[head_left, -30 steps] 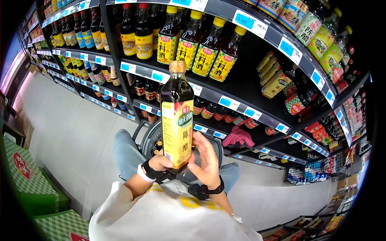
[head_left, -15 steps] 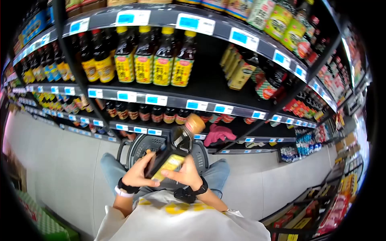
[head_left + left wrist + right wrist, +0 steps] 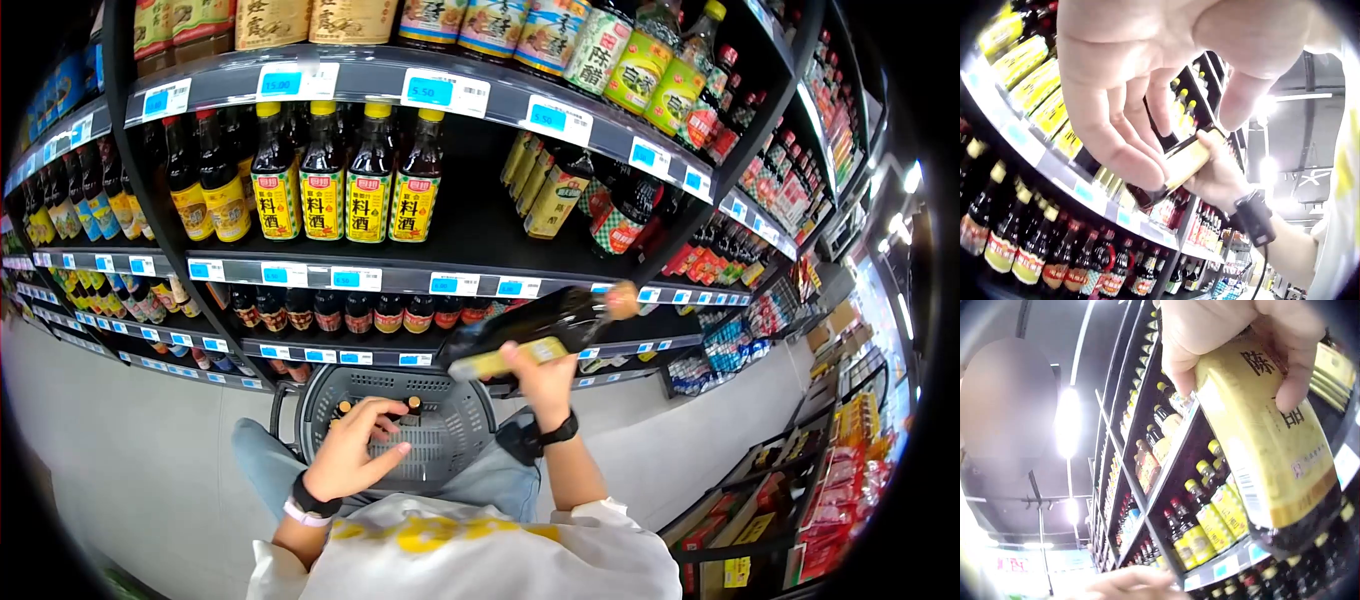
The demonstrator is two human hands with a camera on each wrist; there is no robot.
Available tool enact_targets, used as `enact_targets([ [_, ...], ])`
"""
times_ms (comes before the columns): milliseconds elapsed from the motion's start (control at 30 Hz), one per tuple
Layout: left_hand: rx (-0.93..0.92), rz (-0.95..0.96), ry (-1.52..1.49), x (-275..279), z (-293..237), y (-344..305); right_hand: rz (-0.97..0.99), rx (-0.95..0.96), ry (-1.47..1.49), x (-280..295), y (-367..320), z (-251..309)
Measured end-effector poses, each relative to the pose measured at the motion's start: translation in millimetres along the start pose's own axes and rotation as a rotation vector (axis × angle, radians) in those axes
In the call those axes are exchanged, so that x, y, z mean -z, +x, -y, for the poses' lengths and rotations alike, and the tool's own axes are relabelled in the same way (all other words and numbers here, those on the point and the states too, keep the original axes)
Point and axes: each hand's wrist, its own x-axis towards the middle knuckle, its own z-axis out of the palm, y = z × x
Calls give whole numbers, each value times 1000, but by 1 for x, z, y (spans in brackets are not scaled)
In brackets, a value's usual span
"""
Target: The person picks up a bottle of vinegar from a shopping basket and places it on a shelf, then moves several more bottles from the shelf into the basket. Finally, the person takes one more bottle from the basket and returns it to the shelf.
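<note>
A dark glass vinegar bottle [image 3: 510,325] with a yellow label and tan cap lies tilted nearly level in the head view, its cap pointing right. My right hand [image 3: 545,385] grips it around the labelled body. Seen from the right wrist, the thumb and fingers hold both sides of the bottle [image 3: 1260,444], its base toward the lower right. My left hand [image 3: 355,450] hovers over the left part of a grey shopping basket [image 3: 450,405], apart from the bottle, its fingers loosely bent and holding nothing. Beside those fingers, tan bottle caps [image 3: 413,404] show in the basket.
Ahead stands a shelf [image 3: 480,250] with yellow-labelled cooking wine bottles [image 3: 325,205], similar vinegar bottles [image 3: 555,200] to their right, and price tags along its edges. Smaller dark bottles [image 3: 388,315] line the shelf below. A low display rack [image 3: 780,510] stands at the right.
The bottle has gone from upright in both hands to tilted rightward in the right hand alone. The left hand has let go and moved left over the basket. The head view has shifted toward the right.
</note>
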Motion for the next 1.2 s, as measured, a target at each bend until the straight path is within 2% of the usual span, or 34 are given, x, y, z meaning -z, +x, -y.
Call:
enact_targets([
  [33, -97, 10, 59, 11, -17, 1, -120, -34, -158, 7, 11, 2],
  [67, -189, 18, 119, 22, -34, 1, -298, 254, -197, 11, 28, -11],
  [100, -316, 46, 247, 35, -53, 0, -308, 393, -179, 7, 42, 6],
  [133, -347, 60, 301, 44, -77, -3, -340, 407, -221, 11, 54, 10],
  [167, -412, 32, 345, 49, -98, -8, -382, 502, -221, 20, 72, 2],
  [200, -476, 5, 389, 53, -112, -14, -369, 537, -295, 29, 87, 1],
  [233, -470, -2, 386, 53, -118, -22, -329, 472, -252, 39, 101, -1],
  [267, -633, -100, 325, 52, -122, -30, -291, 407, -210, 45, 114, -3],
  [300, -796, -197, 264, 52, -124, -36, -323, 507, -257, 46, 125, -3],
  [333, -796, -201, 264, 49, -128, -36, -356, 608, -302, 47, 135, -3],
  [400, -1070, -420, 100, 40, -138, -35, -393, 582, -379, 43, 144, 5],
  [467, -1041, -484, 31, 27, -151, -42, -397, 540, -477, 51, 161, -6],
  [533, -884, -564, -131, 20, -161, -51, -380, 528, -532, 51, 169, -10],
  [567, -927, -513, -135, 24, -160, -50, -375, 519, -586, 50, 172, -12],
  [700, -1010, -540, -169, 22, -152, -47, -359, 449, -526, 53, 186, -28],
  [767, -1052, -470, -258, 22, -142, -49, -374, 434, -549, 55, 194, -34],
  [900, -911, -399, -393, 20, -160, -50, -425, 405, -635, 56, 201, -42],
  [967, -999, -520, -466, 14, -156, -45, -480, 371, -690, 54, 205, -47],
  [1000, -1001, -518, -458, 17, -148, -39, -481, 370, -681, 52, 209, -49],
  [1067, -1256, -305, -294, 26, -131, -27, -494, 330, -691, 50, 211, -48],
  [1100, -1144, -456, -271, 13, -140, -31, -481, 355, -668, 52, 214, -51],
  [1133, -1142, -451, -270, 19, -143, -33, -484, 351, -666, 52, 216, -52],
  [1200, -977, -197, -254, 34, -145, -35, -501, 370, -636, 52, 217, -55],
])
